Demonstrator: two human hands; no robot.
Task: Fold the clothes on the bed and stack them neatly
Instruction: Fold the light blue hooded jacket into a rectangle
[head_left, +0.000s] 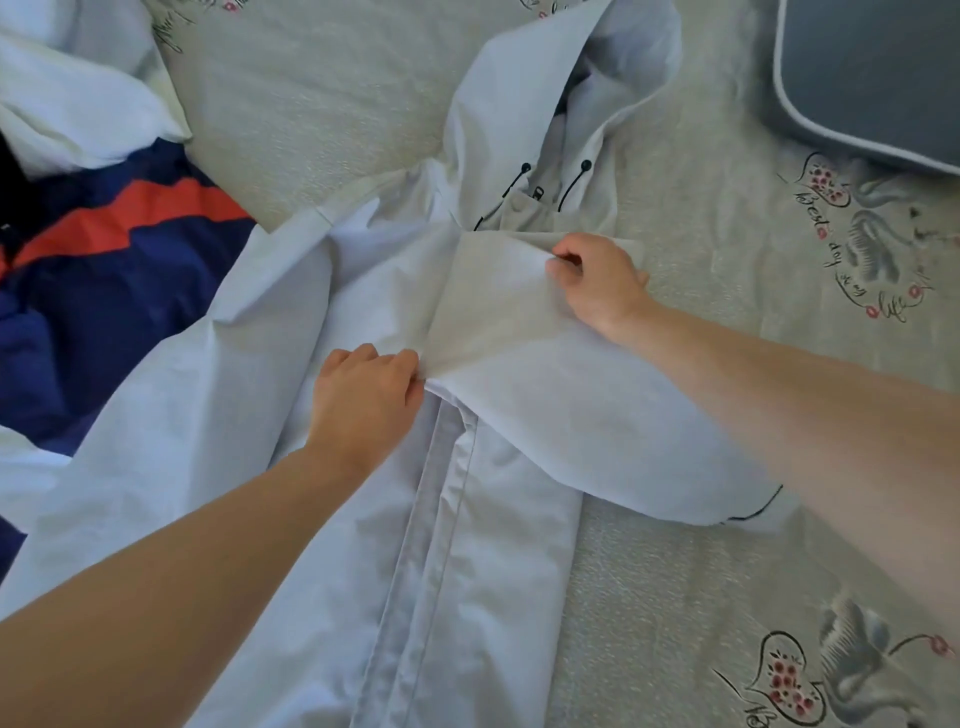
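A pale hooded jacket (483, 519) lies front-up on the bed, hood toward the far side, black drawcords at the collar. Its right sleeve is folded across the chest. My left hand (363, 400) pinches the folded sleeve's edge near the zip placket. My right hand (597, 280) pinches the same fold higher up, just below the collar. A navy and red garment (119, 249) lies at the left, partly under the jacket's other side.
White cloth (78, 93) is bunched at the far left corner. A grey-blue cushion (872, 78) with white piping sits at the far right. The printed bedsheet (727, 597) shows on the right and beyond the jacket.
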